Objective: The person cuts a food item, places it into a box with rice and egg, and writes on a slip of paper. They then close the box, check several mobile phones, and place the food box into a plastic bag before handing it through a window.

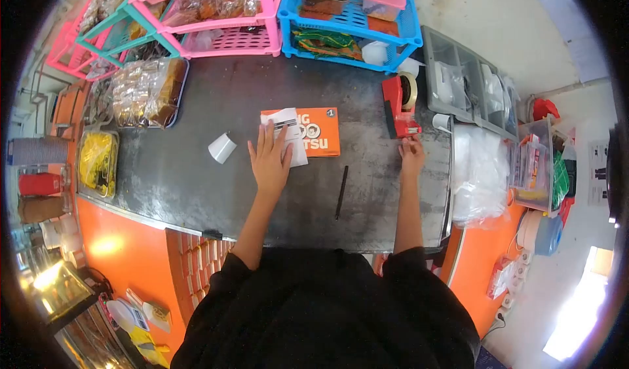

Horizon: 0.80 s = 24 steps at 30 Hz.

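Note:
My left hand (269,161) lies with its fingers stretched out on a white printed paper slip (298,147). Under the slip is a flat orange box (324,133) with white lettering, its left part covered. At the right, a red tape dispenser (394,110) carries a roll of tape (409,89). The fingers of my right hand (411,154) are pinched at the dispenser's front cutting edge, at the tape's end; the strip itself hardly shows. A thin black stick-like thing (342,192) rests between my forearms. Left of my left hand, a small white cup (222,148) is tipped over.
Pink rack (226,41) and blue rack (350,61) line the dark table's (190,179) back edge. A grey compartment tray (458,115) and clear plastic bags (481,179) are at the right. Wrapped brown packs (147,91) and a tub of yellow packets (98,163) stand left.

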Available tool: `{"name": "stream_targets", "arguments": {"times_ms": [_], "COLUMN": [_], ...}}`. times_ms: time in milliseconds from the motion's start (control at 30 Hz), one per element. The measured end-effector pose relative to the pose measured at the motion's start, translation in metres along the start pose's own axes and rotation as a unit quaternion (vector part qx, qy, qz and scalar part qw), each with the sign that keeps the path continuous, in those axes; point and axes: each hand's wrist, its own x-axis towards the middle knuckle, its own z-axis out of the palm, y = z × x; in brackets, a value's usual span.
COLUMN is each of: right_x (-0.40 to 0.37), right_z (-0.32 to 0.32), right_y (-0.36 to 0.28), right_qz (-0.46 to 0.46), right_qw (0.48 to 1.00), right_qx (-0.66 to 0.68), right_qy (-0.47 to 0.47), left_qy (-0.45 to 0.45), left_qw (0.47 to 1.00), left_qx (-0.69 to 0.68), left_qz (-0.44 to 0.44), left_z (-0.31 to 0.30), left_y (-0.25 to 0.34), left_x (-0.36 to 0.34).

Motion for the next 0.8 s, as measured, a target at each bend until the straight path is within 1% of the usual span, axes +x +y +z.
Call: {"name": "stream_targets", "arguments": {"times_ms": [67,100,133,167,200,233,267,300,333,367,400,433,467,500,533,567,600,633,667,700,733,767,800], "right_x": [0.003,0.001,-0.011,-0.022,-0.037,-0.055,-0.056,-0.048,-0.039,-0.027,-0.014,-0.001,0.01,0.021,0.028,0.037,0.047,0.055,0.075,0.093,0.098,0.102,0.099], "right_z": [0.002,0.011,0.023,0.044,0.08,0.115,0.139,0.164,0.187,0.21,0.232,0.252,0.268,0.283,0.299,0.311,0.319,0.324,0.322,0.318,0.317,0.316,0.317], "right_y": [0.015,0.011,0.006,-0.004,-0.032,-0.06,-0.069,-0.075,-0.078,-0.079,-0.073,-0.066,-0.059,-0.052,-0.047,-0.044,-0.043,-0.042,-0.013,0.017,0.02,0.021,0.016], "right_qz": [-0.064,-0.068,-0.15,-0.231,-0.252,-0.269,-0.243,-0.214,-0.212,-0.209,-0.232,-0.255,-0.257,-0.24,-0.221,-0.225,-0.05,0.122,0.177,0.096,-0.051,-0.201,-0.214], "right_qw": [0.99,0.99,0.967,0.927,0.928,0.924,0.926,0.917,0.888,0.852,0.807,0.756,0.752,0.663,0.561,0.553,0.482,0.384,0.361,0.315,0.236,0.157,0.147], "right_qx": [-0.056,-0.056,-0.161,-0.26,-0.267,-0.273,-0.268,-0.259,-0.271,-0.28,-0.289,-0.295,-0.29,-0.335,-0.374,-0.367,-0.478,-0.571,-0.567,-0.575,-0.598,-0.61,-0.686], "right_qy": [0.114,0.107,0.126,0.143,0.072,0.001,-0.109,-0.216,-0.304,-0.39,-0.46,-0.526,-0.533,-0.625,-0.705,-0.714,-0.732,-0.715,-0.719,-0.749,-0.764,-0.75,-0.68], "left_qy": [-0.017,-0.029,-0.024,-0.027,-0.03,-0.026,-0.04,-0.055,-0.054,-0.056,-0.055,-0.051,-0.058,-0.065,-0.059,-0.06,-0.06,-0.052,-0.038,-0.009,0.021,-0.041,-0.025], "left_qw": [1.0,0.999,1.0,0.998,0.996,0.996,0.994,0.991,0.991,0.986,0.98,0.981,0.98,0.979,0.981,0.976,0.971,0.975,0.979,0.978,0.977,0.99,0.99], "left_qx": [-0.006,-0.013,-0.012,-0.05,-0.088,-0.086,-0.104,-0.123,-0.12,-0.157,-0.193,-0.188,-0.19,-0.191,-0.184,-0.208,-0.23,-0.218,-0.199,-0.204,-0.199,-0.123,-0.131], "left_qz": [0.002,0.005,-0.001,-0.002,-0.004,-0.011,-0.001,0.01,0.003,0.0,-0.004,-0.011,-0.006,-0.002,-0.01,0.0,0.007,0.017,0.021,0.05,0.077,0.058,0.049], "left_z": [-0.002,-0.002,-0.001,0.001,0.003,0.003,0.002,0.001,-0.001,-0.003,-0.003,-0.004,-0.003,-0.003,-0.003,-0.002,-0.001,0.0,0.0,0.007,0.012,0.003,0.001], "left_y": [-0.005,-0.007,-0.01,-0.014,-0.017,-0.019,-0.021,-0.021,-0.021,-0.021,-0.021,-0.021,-0.022,-0.023,-0.025,-0.027,-0.028,-0.028,-0.028,-0.031,-0.036,-0.032,-0.029], "left_x": [0.002,0.007,0.008,0.008,0.01,0.012,0.014,0.015,0.015,0.014,0.015,0.015,0.015,0.015,0.016,0.016,0.015,0.014,0.013,0.01,0.008,0.009,0.004]}}
